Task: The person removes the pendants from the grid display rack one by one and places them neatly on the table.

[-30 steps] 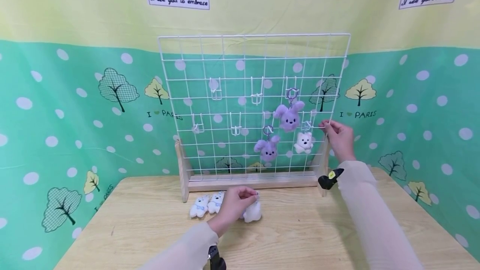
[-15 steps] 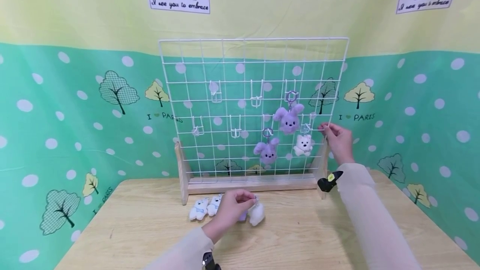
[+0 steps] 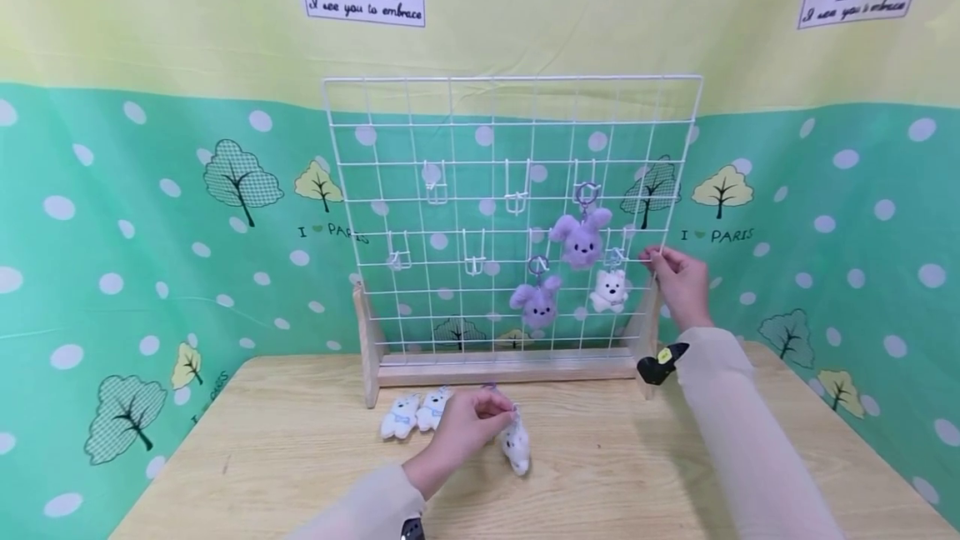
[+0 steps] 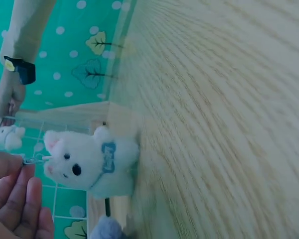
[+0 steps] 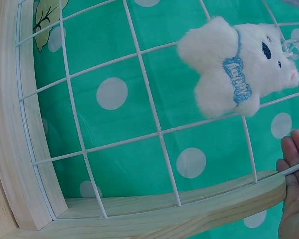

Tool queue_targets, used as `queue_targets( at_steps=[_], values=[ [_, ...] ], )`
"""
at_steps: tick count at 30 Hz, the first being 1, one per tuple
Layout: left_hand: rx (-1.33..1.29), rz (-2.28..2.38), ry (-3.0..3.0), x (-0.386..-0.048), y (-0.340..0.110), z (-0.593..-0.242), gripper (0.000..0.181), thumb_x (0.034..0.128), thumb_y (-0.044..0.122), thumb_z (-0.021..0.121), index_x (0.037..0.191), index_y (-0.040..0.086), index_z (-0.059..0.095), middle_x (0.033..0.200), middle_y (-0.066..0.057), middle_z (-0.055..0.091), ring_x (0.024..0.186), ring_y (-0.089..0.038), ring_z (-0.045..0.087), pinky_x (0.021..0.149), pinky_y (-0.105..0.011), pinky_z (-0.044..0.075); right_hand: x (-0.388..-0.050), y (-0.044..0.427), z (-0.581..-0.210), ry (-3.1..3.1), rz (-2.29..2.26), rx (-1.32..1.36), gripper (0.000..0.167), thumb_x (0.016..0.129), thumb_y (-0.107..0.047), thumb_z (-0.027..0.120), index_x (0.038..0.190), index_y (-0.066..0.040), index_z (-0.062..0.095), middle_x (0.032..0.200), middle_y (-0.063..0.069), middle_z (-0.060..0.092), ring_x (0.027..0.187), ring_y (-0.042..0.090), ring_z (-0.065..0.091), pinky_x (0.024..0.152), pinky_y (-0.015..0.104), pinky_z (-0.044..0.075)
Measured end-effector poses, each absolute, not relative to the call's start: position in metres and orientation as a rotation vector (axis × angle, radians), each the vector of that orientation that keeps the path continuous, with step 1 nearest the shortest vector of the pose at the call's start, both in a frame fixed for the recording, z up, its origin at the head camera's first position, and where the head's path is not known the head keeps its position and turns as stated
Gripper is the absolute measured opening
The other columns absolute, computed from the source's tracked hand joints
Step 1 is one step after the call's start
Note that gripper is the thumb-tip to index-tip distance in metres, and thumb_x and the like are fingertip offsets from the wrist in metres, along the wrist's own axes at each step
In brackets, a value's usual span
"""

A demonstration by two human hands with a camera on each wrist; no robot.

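Note:
My left hand (image 3: 463,433) pinches the metal clasp of a white plush dog keychain (image 3: 516,447), which hangs just above the table. In the left wrist view this plush dog (image 4: 92,162) shows its face and a blue bow tag. My right hand (image 3: 681,283) holds the right side wire of a white wire grid rack (image 3: 510,78). Two purple plush bunny keychains (image 3: 581,244) and a white plush dog keychain (image 3: 611,293) hang from the rack's right-hand hooks. Two more white plush dogs (image 3: 400,418) lie left of my left hand. A purple ring (image 3: 490,387) shows behind that hand, its plush mostly hidden.
Bare white hooks (image 3: 475,263) sit on the rack's left and middle part. Wooden feet (image 3: 367,348) and a wooden base bar (image 3: 502,372) support the grid on the wooden table (image 3: 600,473). A printed green cloth (image 3: 135,290) hangs behind.
The white plush dog in my left hand has swung lower and turned from its back to show its face. My right hand keeps its hold on the rack's side.

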State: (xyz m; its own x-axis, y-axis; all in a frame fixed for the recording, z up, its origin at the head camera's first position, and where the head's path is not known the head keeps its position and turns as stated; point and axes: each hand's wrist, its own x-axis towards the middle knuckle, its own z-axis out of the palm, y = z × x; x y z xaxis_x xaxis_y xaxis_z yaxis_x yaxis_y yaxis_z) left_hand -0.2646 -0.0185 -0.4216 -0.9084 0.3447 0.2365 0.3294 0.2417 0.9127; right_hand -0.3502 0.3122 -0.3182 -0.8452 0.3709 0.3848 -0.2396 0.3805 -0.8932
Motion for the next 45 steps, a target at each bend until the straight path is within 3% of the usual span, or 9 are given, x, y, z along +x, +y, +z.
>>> queue_targets(
  at_steps=[6, 15, 22, 35, 45],
  values=[
    [0.643, 1.778, 2.493, -0.276, -0.008, -0.425, 0.006, 0.0804, 0.009, 0.072, 0.086, 0.007, 0.07, 0.081, -0.002, 0.07, 0.073, -0.01, 0.061, 0.068, -0.022, 0.05, -0.35, 0.311, -0.318, -2.094, 1.502, -0.101, 0.04, 0.097, -0.03, 0.05, 0.125, -0.002, 0.058, 0.119, 0.01, 0.064, 0.106, 0.01, 0.063, 0.093, 0.025, 0.047],
    [0.621, 1.769, 2.554, -0.3, -0.003, -0.435, 0.004, 0.0822, 0.007, 0.07, 0.085, 0.004, 0.07, 0.078, -0.003, 0.069, 0.071, -0.01, 0.06, 0.066, -0.023, 0.05, -0.352, 0.312, -0.32, -2.096, 1.514, -0.112, 0.041, 0.097, -0.032, 0.049, 0.125, -0.003, 0.058, 0.117, 0.005, 0.066, 0.102, 0.005, 0.062, 0.094, 0.026, 0.046],
    [0.539, 1.722, 2.595, -0.314, -0.003, -0.442, 0.003, 0.0817, 0.007, 0.071, 0.084, 0.009, 0.071, 0.077, 0.003, 0.067, 0.072, -0.009, 0.059, 0.066, -0.023, 0.049, -0.351, 0.312, -0.32, -2.093, 1.521, -0.122, 0.04, 0.097, -0.031, 0.05, 0.125, -0.003, 0.058, 0.12, 0.009, 0.064, 0.105, 0.008, 0.062, 0.095, 0.028, 0.045],
    [0.519, 1.632, 2.75, -0.322, 0.004, -0.441, 0.003, 0.08, 0.003, 0.071, 0.082, 0.005, 0.072, 0.075, 0.0, 0.068, 0.068, -0.009, 0.058, 0.063, -0.025, 0.049, -0.351, 0.312, -0.318, -2.08, 1.516, -0.121, 0.04, 0.096, -0.032, 0.052, 0.125, -0.004, 0.058, 0.12, 0.009, 0.064, 0.102, 0.005, 0.063, 0.093, 0.025, 0.046],
    [0.458, 1.629, 2.801, -0.325, 0.005, -0.45, 0.004, 0.0802, 0.004, 0.072, 0.084, 0.004, 0.074, 0.078, -0.002, 0.071, 0.071, -0.01, 0.061, 0.063, -0.026, 0.051, -0.349, 0.311, -0.318, -2.114, 1.492, -0.132, 0.04, 0.097, -0.033, 0.05, 0.126, -0.006, 0.058, 0.123, 0.01, 0.062, 0.112, 0.018, 0.06, 0.093, 0.026, 0.046]
  ],
)
